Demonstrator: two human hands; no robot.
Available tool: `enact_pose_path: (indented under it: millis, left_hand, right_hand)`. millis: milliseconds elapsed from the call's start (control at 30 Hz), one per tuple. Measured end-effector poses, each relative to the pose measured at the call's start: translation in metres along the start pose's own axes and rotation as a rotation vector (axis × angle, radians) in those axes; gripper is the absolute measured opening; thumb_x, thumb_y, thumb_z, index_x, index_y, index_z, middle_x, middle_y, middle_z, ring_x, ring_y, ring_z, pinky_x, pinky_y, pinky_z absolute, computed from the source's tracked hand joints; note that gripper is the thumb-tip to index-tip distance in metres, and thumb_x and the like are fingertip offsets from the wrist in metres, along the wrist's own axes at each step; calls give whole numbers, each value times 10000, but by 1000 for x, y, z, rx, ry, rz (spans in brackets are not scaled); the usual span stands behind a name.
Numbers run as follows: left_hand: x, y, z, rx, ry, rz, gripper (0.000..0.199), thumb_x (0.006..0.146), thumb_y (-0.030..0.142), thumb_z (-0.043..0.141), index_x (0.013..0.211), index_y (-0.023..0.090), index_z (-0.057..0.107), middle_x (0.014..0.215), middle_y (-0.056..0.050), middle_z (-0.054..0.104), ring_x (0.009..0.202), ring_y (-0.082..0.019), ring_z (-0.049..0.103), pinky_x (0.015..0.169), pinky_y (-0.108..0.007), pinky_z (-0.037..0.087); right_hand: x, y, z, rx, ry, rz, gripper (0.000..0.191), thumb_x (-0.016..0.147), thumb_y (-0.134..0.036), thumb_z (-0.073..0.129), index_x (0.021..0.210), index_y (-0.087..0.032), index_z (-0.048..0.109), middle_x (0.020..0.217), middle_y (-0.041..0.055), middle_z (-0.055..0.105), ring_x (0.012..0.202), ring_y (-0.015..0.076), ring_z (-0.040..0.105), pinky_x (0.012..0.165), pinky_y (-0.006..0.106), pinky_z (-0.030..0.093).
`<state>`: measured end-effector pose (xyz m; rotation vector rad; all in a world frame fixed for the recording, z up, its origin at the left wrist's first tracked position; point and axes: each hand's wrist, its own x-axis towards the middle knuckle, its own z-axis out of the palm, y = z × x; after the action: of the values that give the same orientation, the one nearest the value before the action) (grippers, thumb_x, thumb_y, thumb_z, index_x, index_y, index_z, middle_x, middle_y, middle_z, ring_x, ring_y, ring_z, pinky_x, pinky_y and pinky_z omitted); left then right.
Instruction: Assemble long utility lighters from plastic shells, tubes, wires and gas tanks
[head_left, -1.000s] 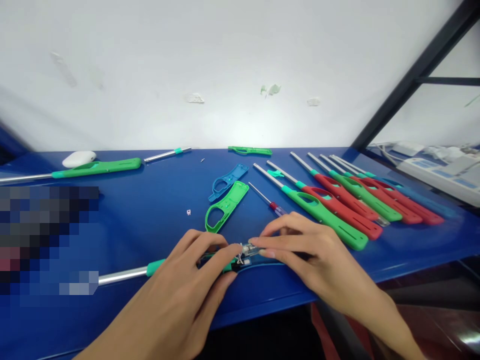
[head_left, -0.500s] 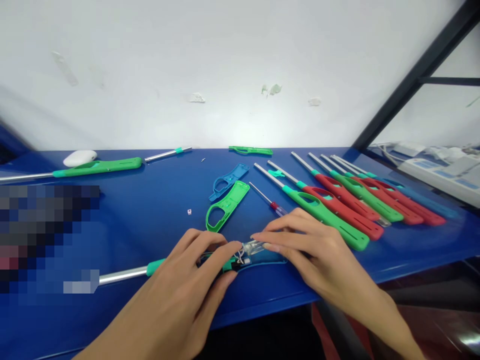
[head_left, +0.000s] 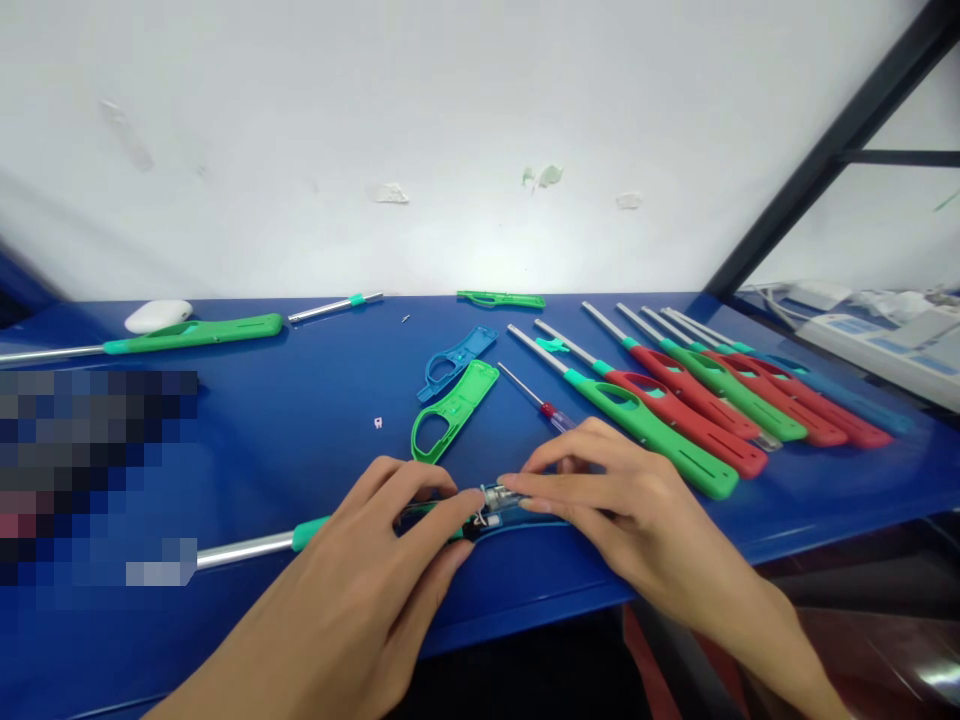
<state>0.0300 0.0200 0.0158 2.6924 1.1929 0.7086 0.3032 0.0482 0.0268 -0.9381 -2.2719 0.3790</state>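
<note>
My left hand is closed over an opened gas lighter, whose metal tube and teal collar stick out to the left. Past the fingertips show white wires, a black part and the edge of a blue handle half. A small clear fuel tank with a metal valve end lies over that half, pinched between the thumb and fingers of my right hand. My left index fingertip is at the tank's valve end. Palms and fingers hide most of the lighter's inside.
Behind my hands lie a green handle half, a blue one and a screwdriver. Several assembled lighters stand in a row at right. Another green lighter and a loose metal tube are at left. The table's front edge is close.
My right fingers have shifted slightly along the clear tank, and more of its valve end shows. The left hand stays almost in place on the lighter.
</note>
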Motion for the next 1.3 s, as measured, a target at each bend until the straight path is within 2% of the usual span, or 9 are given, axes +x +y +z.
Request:
enact_pose_path:
  millis: [267, 433, 567, 667, 800, 900, 1100, 1300]
  left_hand:
    - [0, -1, 1, 14, 7, 17, 403, 1163, 155, 431, 1509, 292, 585, 1275, -41, 696, 1170, -230, 657, 979, -375, 643]
    - [2, 0, 1, 69, 30, 54, 383, 1159, 152, 447, 1504, 264, 569, 1269, -30, 728, 1156, -234, 667, 972, -386, 629]
    - [3, 1, 0, 101, 51, 103, 356, 1165, 140, 427, 1475, 236, 575, 1274, -19, 750, 1155, -224, 678, 1037, -405, 599]
    - [3, 1, -2, 123, 62, 115, 351, 1162, 131, 419, 1450, 230, 594, 1262, -21, 756, 1156, -227, 689, 1074, -429, 582]
    - [3, 1, -1, 120, 72, 106, 339, 1173, 155, 417, 1442, 237, 604, 1248, -23, 752, 1125, -226, 688, 995, -391, 605]
    - [3, 1, 0, 113, 66, 92, 345, 1184, 171, 410, 1479, 239, 575, 1273, -22, 748, 1151, -223, 682, 999, -380, 608]
    - [3, 0, 1, 95, 49, 89, 372, 1187, 171, 399, 1527, 240, 531, 1276, -22, 754, 1170, -228, 694, 1056, -431, 595]
    - [4, 1, 0, 64, 48, 78, 416, 1173, 143, 404, 1557, 258, 516, 1268, -21, 757, 1161, -223, 701, 1072, -432, 593]
  right_hand:
    - [-4, -4, 2, -61, 20, -28, 396, 1093, -43, 563, 1264, -239, 863, 1170, 88, 798, 1010, 225, 719, 830, 327, 633]
    - [-1, -9, -2, -236, -70, -80, 515, 1057, 48, 504, 1354, -240, 811, 1097, 54, 797, 909, 219, 719, 805, 358, 590]
    - [2, -12, -4, -417, -119, -190, 490, 1133, -15, 432, 1402, -231, 780, 988, 35, 775, 826, 214, 698, 768, 375, 543]
    - [2, -15, -4, -461, -103, -219, 433, 1187, -107, 408, 1380, -188, 787, 1048, 51, 796, 878, 212, 722, 817, 374, 566]
    - [2, -13, -3, -516, -72, -290, 426, 1202, -141, 391, 1356, -152, 788, 1113, 65, 831, 928, 238, 741, 845, 406, 581]
    - [2, -11, -6, -506, -69, -285, 417, 1206, -149, 395, 1378, -170, 774, 1126, 55, 829, 953, 234, 743, 816, 399, 570]
    - [2, -8, -14, -468, -109, -261, 438, 1217, -166, 360, 1438, -216, 735, 1128, 36, 816, 992, 225, 743, 839, 405, 555]
    - [5, -2, -17, -365, -187, -223, 404, 1181, -120, 467, 1457, -264, 724, 1214, 24, 802, 1045, 228, 734, 891, 418, 571]
